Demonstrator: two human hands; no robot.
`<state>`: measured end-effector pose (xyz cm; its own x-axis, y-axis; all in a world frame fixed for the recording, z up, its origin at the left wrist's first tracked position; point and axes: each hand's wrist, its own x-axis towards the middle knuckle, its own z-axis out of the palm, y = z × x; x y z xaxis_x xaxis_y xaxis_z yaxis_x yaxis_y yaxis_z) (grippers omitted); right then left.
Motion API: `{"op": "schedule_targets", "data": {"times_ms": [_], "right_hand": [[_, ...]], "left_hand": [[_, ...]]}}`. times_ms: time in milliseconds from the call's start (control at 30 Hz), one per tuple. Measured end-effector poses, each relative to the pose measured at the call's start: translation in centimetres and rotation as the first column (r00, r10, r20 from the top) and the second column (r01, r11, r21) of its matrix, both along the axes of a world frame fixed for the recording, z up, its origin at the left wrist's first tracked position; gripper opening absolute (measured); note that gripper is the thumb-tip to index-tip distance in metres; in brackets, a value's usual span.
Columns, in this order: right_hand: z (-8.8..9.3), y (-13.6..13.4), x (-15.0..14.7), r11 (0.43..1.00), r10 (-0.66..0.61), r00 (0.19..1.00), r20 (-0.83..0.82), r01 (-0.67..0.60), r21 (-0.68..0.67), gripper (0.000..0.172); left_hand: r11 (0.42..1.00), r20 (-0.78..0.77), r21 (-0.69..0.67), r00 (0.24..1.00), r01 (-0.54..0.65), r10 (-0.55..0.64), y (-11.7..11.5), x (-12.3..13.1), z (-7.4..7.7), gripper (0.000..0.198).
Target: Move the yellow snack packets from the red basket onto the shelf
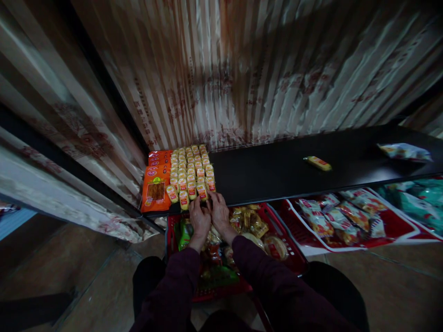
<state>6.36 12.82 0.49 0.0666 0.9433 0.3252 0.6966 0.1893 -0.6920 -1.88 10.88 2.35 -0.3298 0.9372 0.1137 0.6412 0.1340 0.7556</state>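
Observation:
My left hand (200,216) and my right hand (219,210) rest side by side at the front edge of a black shelf (277,173). Their fingertips touch the nearest of several small yellow snack packets (191,170) laid in tight rows on the shelf's left end. Whether either hand grips a packet is hidden by the fingers. Orange flat packets (156,189) lie stacked to the left of the rows. Both arms wear dark maroon sleeves.
A red basket (297,263) of mixed snacks sits on the floor under my arms. One loose yellow packet (317,163) lies mid-shelf, a pale bag (404,151) at its right end. A red tray (398,228) holds more packets lower right. Striped curtain (242,69) behind.

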Motion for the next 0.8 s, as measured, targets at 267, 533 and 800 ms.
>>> {"op": "schedule_targets", "data": {"times_ms": [267,533,800], "right_hand": [[-0.4,0.3,-0.4,1.000,-0.018,0.997,0.078,0.019,-0.011,0.043],[-0.7,0.4,-0.4,0.999,-0.027,0.999,0.017,0.026,0.034,0.045],[-1.4,0.7,0.0,0.998,-0.009,0.998,-0.060,0.013,0.061,0.049]], "left_hand": [[0.998,-0.018,0.065,1.000,-0.024,0.026,0.4,0.0,-0.8,0.049],[0.997,0.003,0.075,1.000,0.013,-0.014,0.5,-0.1,-0.8,0.047],[0.992,0.067,0.127,0.997,0.023,-0.031,0.5,0.4,-0.5,0.047]]}}
